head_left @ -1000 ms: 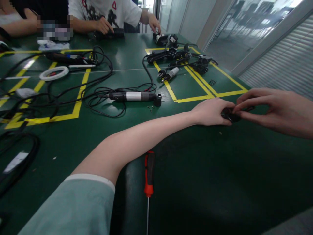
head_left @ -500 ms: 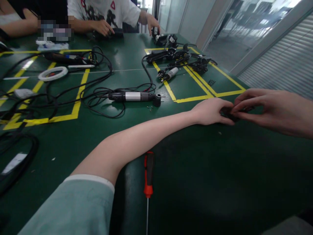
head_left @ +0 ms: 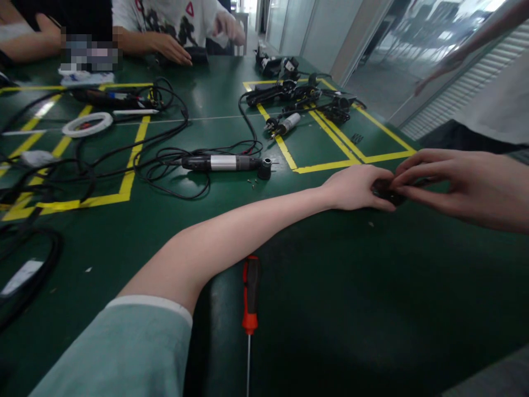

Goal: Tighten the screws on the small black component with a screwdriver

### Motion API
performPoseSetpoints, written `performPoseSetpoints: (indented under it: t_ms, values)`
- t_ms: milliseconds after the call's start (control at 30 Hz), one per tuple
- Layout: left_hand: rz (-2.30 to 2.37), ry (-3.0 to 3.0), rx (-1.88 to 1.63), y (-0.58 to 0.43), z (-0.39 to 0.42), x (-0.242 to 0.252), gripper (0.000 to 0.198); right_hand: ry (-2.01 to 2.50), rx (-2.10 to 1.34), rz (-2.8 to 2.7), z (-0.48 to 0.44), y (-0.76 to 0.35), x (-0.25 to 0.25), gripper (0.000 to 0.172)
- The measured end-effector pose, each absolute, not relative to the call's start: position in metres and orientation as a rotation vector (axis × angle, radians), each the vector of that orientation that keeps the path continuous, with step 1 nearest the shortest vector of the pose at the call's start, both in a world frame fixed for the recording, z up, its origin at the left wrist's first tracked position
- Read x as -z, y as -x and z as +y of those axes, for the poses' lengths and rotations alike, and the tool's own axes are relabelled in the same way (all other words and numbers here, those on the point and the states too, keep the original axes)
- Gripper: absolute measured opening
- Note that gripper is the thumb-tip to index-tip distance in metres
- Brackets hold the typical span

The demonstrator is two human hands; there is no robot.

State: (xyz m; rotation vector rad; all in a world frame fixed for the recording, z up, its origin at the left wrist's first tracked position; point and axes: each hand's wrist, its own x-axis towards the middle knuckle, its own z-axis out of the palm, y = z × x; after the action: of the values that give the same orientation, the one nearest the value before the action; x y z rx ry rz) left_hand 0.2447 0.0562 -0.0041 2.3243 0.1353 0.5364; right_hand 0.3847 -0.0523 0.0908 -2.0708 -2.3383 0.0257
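Observation:
My left hand [head_left: 357,188] reaches far across the green table [head_left: 330,286] and closes its fingers on a small black part [head_left: 386,193]. My right hand [head_left: 458,184] meets it from the right, thumb and fingers pinched on the same part. Most of the part is hidden between the fingertips. A red and black screwdriver [head_left: 250,303] lies under my left forearm, tip pointing toward me. A black and silver electric screwdriver [head_left: 223,162] with its cable lies beyond my arm, and tiny screws [head_left: 252,181] sit beside it.
Yellow tape marks boxes on the table. Black cables [head_left: 124,160], a white tape roll [head_left: 86,124] and several black tools and plugs [head_left: 297,99] lie further back. Other people sit at the far edge, hands on tools [head_left: 169,49]. A person's arm [head_left: 450,60] shows at upper right.
My hands have stayed almost still on the black part. At the far edge a person's hand lifted off the tools, and another person has come into view at the upper right.

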Motion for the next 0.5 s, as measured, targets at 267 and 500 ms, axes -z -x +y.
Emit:
performPoseSetpoints:
  t_ms: [267,500]
  values:
    - [0.132,-2.305,-0.533,-0.2446,0.0558,0.0048,0.032,2.199,-0.031,-2.275,-0.0509,-0.3728,-0.0962,0.033]
    - [0.158,-2.322,-0.522,-0.2414,0.0540,0.0010,0.035,2.105,-0.084,-2.405,-0.0459,-0.3794,-0.0947,0.030]
